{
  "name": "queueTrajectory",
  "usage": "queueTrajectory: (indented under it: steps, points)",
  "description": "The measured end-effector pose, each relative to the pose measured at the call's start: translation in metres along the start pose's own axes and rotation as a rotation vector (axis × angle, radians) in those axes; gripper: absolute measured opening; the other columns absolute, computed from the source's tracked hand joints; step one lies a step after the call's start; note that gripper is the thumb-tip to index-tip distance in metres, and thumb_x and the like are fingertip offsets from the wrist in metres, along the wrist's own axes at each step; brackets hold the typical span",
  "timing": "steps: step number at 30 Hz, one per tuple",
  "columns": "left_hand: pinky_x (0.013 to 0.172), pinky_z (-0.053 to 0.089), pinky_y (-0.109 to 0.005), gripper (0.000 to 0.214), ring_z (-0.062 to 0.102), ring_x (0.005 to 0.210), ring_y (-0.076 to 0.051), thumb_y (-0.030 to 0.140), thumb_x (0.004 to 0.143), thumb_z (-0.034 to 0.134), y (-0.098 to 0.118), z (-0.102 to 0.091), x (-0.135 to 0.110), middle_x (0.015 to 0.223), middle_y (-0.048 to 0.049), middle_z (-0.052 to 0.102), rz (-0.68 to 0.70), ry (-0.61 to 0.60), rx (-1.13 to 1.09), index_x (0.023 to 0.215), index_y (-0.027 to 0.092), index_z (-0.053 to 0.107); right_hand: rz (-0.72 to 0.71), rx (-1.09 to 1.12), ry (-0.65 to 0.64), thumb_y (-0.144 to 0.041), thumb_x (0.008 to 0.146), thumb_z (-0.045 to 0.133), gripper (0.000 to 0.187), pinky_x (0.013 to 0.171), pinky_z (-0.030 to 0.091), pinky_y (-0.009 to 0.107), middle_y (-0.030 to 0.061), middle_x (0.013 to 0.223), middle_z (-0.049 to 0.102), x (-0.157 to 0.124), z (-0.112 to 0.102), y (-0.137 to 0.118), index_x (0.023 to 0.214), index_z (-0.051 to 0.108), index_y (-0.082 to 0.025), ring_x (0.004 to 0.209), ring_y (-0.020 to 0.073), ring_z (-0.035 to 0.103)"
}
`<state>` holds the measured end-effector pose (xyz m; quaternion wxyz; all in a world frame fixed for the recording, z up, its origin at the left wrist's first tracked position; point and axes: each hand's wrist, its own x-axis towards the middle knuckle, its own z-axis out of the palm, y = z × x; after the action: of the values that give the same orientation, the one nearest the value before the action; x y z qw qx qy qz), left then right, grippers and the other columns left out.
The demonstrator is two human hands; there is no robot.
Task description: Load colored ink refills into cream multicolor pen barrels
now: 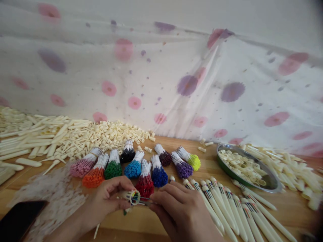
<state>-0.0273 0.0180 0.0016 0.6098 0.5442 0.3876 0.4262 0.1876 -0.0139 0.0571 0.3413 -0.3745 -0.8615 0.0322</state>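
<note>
Left grip [113,194] around cream tube [128,195], right grip [179,205] narrow on thin rod [145,198] at rim [139,197], tabletop [133,225] below

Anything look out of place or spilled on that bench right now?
Two minor things. A few small cream pieces lie loose just left of the bowl, outside it. The phone also looks out of place, lying beside the scattered translucent bits. I see no clear damage.
</note>
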Motion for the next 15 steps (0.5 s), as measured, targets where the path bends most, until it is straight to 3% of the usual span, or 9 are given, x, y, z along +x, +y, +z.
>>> queueTrajectory:
  steps: [15]
  points:
    - [0.066,0.045,-0.027,0.017,0.057,0.071,-0.016,0.012,0.059,0.077,0.0023,-0.0005,-0.0008,0.071,0.0027,0.063,0.017,-0.022,-0.010,0.069,0.022,0.067,-0.114,-0.032,0.047,-0.012,0.089,0.045,0.021,0.050,0.044,0.021,0.0033,0.064,0.064,0.0025,0.0005,-0.0037,0.080,0.063,-0.016,0.055,0.0127,0.056]
